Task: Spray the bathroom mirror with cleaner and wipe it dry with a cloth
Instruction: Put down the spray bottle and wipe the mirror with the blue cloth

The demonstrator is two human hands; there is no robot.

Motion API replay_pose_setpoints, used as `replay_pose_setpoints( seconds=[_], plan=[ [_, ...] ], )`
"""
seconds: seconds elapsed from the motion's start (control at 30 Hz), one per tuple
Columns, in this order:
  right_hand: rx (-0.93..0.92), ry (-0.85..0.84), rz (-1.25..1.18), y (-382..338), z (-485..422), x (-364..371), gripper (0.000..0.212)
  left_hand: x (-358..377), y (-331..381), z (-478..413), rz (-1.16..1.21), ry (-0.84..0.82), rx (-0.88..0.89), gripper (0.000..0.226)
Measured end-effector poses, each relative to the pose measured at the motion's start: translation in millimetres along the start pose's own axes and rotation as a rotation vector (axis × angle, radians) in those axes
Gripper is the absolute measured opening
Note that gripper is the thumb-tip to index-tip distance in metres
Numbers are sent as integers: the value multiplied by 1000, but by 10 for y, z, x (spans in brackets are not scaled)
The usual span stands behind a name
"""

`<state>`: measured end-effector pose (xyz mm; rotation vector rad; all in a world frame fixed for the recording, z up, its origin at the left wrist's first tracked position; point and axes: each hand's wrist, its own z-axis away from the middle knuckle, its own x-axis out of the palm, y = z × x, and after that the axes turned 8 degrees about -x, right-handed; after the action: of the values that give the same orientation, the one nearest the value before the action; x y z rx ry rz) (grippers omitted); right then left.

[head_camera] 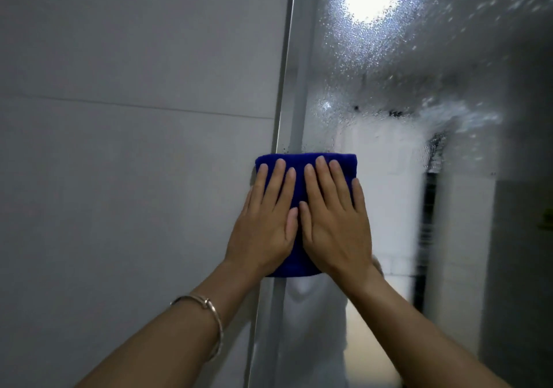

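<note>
Blue cloth (302,184) on mirror (389,88), under both flat hands

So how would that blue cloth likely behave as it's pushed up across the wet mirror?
The blue cloth looks plush and folded, so probably soft and floppy. Left hand and right hand press it flat. Droplets on the mirror above suggest it may glide easily and grow damp and heavier.

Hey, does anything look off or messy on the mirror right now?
Nothing damaged. The upper mirror is covered in spray droplets, not yet wiped. Both hands, left and right, press the blue cloth flat at the mirror's left edge, overlapping the frame slightly.
</note>
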<state>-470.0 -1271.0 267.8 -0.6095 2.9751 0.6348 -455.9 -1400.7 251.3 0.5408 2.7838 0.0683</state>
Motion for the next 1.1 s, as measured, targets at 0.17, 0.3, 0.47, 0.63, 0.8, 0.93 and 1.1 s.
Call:
replay_pose_setpoints(
  seconds=[0.17, 0.3, 0.47, 0.63, 0.8, 0.93, 1.1],
  plan=[
    [25, -38, 26, 535, -1104, -226, 55, -405, 229, -1279, -151, 27, 1, 58],
    [80, -85, 14, 648, -1305, -255, 54, -351, 308, -1475, -223, 84, -20, 56],
    [115, 9, -20, 366, -419, -134, 55, -75, 268, -676, -173, 113, 61, 59],
    [-40, -84, 23, 239, 246, -153, 54, 74, 193, -13, -279, 36, 133, 63],
    [-67, -99, 92, 616, -436, -236, 57, -178, 317, -787, -325, 2, 157, 67],
    [5, -170, 118, 1110, -1339, -461, 57, -379, 676, -1675, -287, 36, 20, 61],
    [41, -69, 64, 1082, -1224, -384, 56, -229, 762, -1556, -263, 105, 2, 58]
  ],
)
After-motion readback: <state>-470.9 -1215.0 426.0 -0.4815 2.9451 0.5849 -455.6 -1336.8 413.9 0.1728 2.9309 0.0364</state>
